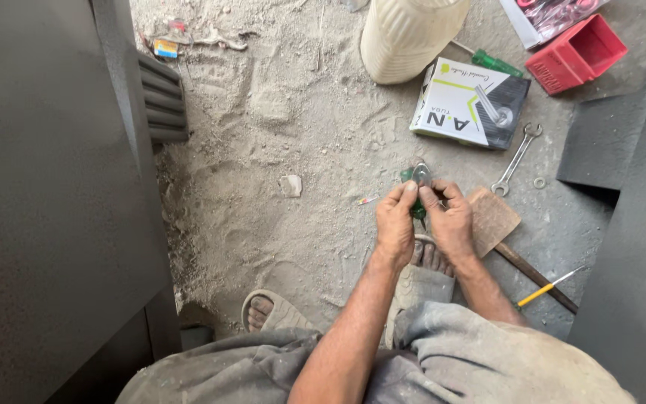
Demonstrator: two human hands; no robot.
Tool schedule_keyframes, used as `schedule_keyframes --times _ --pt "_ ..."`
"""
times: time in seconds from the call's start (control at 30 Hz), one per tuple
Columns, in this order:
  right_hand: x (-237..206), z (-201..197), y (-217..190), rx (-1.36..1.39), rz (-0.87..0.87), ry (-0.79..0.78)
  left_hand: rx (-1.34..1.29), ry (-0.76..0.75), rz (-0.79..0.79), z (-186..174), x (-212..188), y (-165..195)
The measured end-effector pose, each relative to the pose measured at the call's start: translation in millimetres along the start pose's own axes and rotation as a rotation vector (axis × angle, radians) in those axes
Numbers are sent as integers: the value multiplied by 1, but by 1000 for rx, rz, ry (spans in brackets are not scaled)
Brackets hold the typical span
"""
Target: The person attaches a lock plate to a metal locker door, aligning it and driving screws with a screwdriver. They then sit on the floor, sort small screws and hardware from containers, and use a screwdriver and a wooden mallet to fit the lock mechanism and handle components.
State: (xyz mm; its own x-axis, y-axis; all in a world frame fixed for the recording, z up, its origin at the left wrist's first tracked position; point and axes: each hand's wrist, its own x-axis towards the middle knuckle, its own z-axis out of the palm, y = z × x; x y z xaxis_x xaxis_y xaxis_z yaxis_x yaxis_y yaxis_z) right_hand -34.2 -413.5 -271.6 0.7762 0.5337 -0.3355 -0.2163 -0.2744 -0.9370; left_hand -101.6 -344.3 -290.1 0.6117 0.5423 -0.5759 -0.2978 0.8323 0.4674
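Holding position: both hands meet in front of the knees, above the sandy floor (278, 135), with a small metal fitting (422, 174) raised between them.
Left hand (395, 224): fingers pressed together, pinching the left edge of the fitting at the tips.
Right hand (450, 223): fingers curled in, pinching the right edge; a green part (417, 211) shows just beneath, between the two hands.
Fitting location: at the fingertips, clear of the floor, just below the white cardboard box (469, 105).
Grip advice: keeping the pinch at the rim seems best, so the face of the fitting stays visible; a small part dropped in this sand would likely be hard to find.
Support: resting the wrists close together probably steadies the work.
Nearby tools: a wrench (516, 159) lies right of the hands, a washer (539, 182) beside it, a yellow-handled screwdriver (547, 287) lower right.
Other items: red plastic tray (576, 54), pale plastic jug (409, 34).
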Motion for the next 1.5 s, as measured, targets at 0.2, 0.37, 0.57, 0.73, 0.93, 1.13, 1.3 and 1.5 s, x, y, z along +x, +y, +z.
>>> schedule_keyframes --times 0.2,0.37,0.57,0.73,0.93,1.13,1.3,1.5 --pt "20 -25 -5 217 292 46 625 280 -7 9 -13 25" --pt "21 -23 14 300 490 32 1092 136 63 -1 -23 52" --pt "10 -27 28 366 469 44 776 44 -61 -11 -19 42" --pt "4 -18 17 274 449 -142 431 6 -192 -23 -8 27" --pt "-11 0 0 -98 15 -356 217 90 -174 -31 5 16" --pt "-17 -12 -9 -374 551 -399 709 48 23 -32 1 1" --pt "-8 -37 -16 41 501 -396 826 -10 179 -38 10 0" --pt "3 -16 -15 -782 248 -376 596 53 -185 -44 18 21"
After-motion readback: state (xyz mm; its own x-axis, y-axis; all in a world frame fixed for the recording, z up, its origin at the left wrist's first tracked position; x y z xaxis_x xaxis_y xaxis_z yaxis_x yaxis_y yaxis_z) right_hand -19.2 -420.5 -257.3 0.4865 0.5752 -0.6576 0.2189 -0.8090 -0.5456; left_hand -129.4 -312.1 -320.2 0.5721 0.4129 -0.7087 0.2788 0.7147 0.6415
